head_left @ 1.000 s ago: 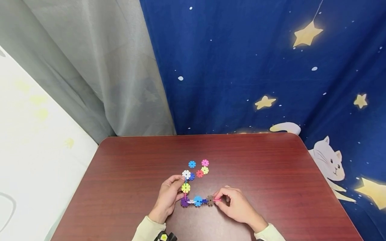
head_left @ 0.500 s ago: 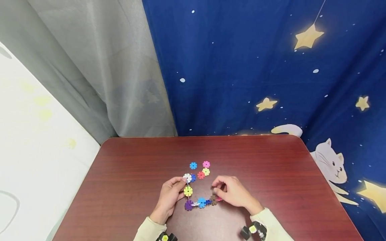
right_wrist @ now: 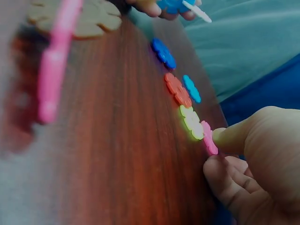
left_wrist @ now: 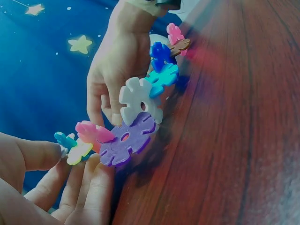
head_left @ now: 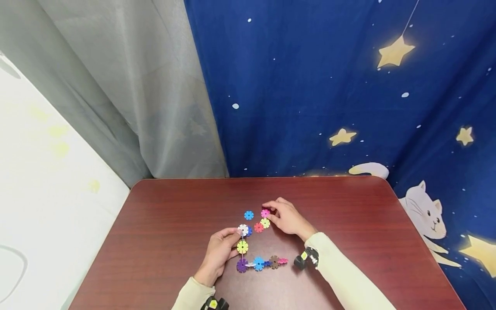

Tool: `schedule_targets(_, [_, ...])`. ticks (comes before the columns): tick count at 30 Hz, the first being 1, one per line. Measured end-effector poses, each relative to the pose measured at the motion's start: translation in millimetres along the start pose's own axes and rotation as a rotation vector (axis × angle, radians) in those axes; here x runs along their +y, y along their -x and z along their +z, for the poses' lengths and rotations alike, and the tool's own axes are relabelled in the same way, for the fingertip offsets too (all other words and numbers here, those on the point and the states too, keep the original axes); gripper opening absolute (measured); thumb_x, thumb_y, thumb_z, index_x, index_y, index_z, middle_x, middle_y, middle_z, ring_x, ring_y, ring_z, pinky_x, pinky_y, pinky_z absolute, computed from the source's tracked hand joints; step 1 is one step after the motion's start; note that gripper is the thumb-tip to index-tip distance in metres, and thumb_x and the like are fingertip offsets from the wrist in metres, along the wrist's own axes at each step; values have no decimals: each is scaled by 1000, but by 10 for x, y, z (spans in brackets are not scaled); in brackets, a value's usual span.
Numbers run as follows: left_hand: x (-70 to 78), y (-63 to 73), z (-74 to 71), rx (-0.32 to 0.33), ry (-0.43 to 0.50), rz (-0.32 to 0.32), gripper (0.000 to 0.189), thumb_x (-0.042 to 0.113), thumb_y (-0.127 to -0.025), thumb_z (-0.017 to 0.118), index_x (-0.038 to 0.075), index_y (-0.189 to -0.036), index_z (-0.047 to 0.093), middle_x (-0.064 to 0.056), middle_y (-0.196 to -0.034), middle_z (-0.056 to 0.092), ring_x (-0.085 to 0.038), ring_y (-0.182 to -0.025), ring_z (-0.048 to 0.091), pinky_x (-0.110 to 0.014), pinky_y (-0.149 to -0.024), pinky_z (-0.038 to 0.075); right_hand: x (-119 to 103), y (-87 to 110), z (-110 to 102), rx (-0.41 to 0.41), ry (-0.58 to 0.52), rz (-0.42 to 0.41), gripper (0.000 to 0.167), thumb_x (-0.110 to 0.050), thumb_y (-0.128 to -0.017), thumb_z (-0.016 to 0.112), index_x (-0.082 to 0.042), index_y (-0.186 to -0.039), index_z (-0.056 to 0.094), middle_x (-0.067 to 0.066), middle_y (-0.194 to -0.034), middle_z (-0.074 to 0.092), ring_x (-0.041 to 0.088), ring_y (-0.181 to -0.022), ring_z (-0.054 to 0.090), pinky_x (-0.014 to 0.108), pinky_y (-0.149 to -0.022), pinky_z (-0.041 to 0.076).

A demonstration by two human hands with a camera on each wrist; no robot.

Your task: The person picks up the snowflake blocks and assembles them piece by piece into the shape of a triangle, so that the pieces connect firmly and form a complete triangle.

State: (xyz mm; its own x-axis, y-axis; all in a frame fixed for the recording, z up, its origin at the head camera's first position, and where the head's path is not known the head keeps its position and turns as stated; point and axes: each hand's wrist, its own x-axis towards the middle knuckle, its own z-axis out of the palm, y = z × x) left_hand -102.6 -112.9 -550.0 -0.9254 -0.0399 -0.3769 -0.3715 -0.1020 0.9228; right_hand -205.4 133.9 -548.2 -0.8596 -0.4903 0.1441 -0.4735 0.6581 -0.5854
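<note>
A chain of interlocking plastic snowflake discs bends in an L on the table, with white, yellow, purple, blue, brown and pink pieces. My left hand pinches its upper end by the white disc, fingers behind the yellow disc. In the left wrist view the purple disc slots into its neighbours at angles. My right hand reaches over a loose pink disc. Its thumb is right at the disc's edge and its forefinger stretches past the far side. The chain's far end has a pink disc.
Loose discs lie near the pink one: yellow-green, red, light blue and dark blue, the last partly under the white disc. The brown table ends at a curtain behind.
My right hand has let go of the chain's pink end disc and moved away from me to the loose pink disc. The left hand keeps its hold on the chain.
</note>
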Motion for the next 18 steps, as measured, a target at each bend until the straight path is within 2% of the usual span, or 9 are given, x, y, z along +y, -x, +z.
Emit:
schedule_targets(4, [-1,5,-6,-4,-3,-4,35,24,-102,72,-1,-125,69,-2,-100,77,-7,-82,71,-25,-66,64,-26,-63,1,-51,41,18,35,-11,-97,76,-14,-132,74,4,-95,61,14,-90,51,38,-88,47])
schedule_targets(9, [19,-2,-11,-12,20,-3,35,21,-102,71,-4,-126,67,-4,-101,77,-8,-84,72,-26,-69,65,-37,-95,4,-68,33,55,23,-10,-95,78,-14,-116,73,1,-96,60,15,-94,52,39,-91,47])
schedule_targets(14, [28,-44,4,-16,42,6,34,19,-102,70,-5,-126,66,-3,-102,77,-7,-85,72,-27,-71,65,2,-78,20,-19,-79,93,18,-6,-94,78,-16,-102,65,-3,-91,65,10,-83,60,30,-80,52])
schedule_targets(18, [29,-86,28,-11,39,7,33,18,-102,71,-5,-126,67,-4,-102,75,-7,-85,70,-26,-70,65,5,-16,30,30,-217,143,14,-8,-95,77,-18,-100,70,-7,-84,69,5,-74,65,23,-72,54])
